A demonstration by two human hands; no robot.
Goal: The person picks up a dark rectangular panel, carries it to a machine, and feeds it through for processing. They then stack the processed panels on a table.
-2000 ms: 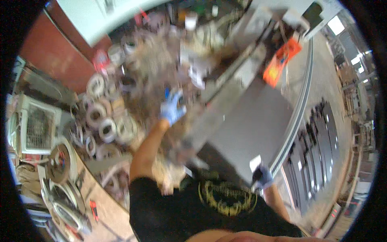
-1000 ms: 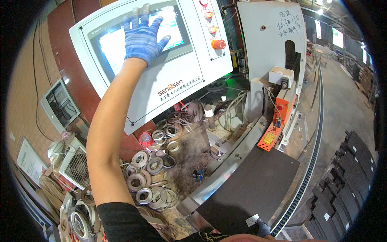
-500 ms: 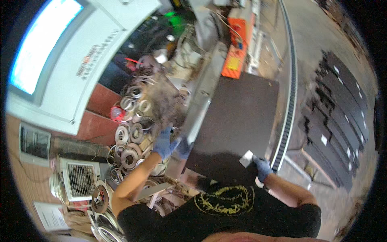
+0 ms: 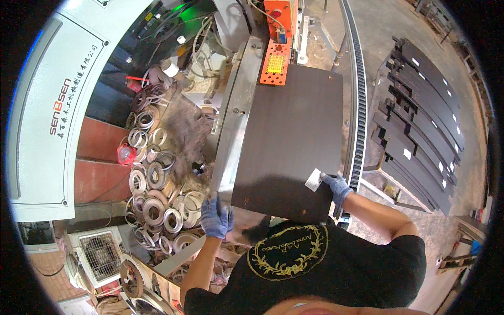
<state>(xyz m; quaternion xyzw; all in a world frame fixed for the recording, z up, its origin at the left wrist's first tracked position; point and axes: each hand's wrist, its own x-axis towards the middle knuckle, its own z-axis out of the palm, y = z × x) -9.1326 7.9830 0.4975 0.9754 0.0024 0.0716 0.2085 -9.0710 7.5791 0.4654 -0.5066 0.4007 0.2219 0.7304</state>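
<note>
A dark brown rectangular board (image 4: 294,131) lies flat in front of me, beside a long metal rail (image 4: 229,157). My right hand (image 4: 337,189), in a blue-grey glove, grips its right edge near the close corner, thumb on top. Beside that thumb a small white label (image 4: 313,179) sits on the board's surface. My left hand (image 4: 216,216), gloved alike, is at the near end of the rail, just left of the board's near-left corner. Its fingers stretch upward and hold nothing that I can see.
Rolls of edging strip (image 4: 153,211) are heaped at the left, below a white machine cabinet (image 4: 52,105). An orange perforated bracket (image 4: 274,65) overhangs the board's far end. A black toothed track (image 4: 359,105) runs along the right; beyond it lie dark labelled panels (image 4: 420,115).
The view has shifted and sharpened. My left hand has drawn back toward the rail's near end, its fingers less spread. My right hand keeps its place on the board beside the label.
</note>
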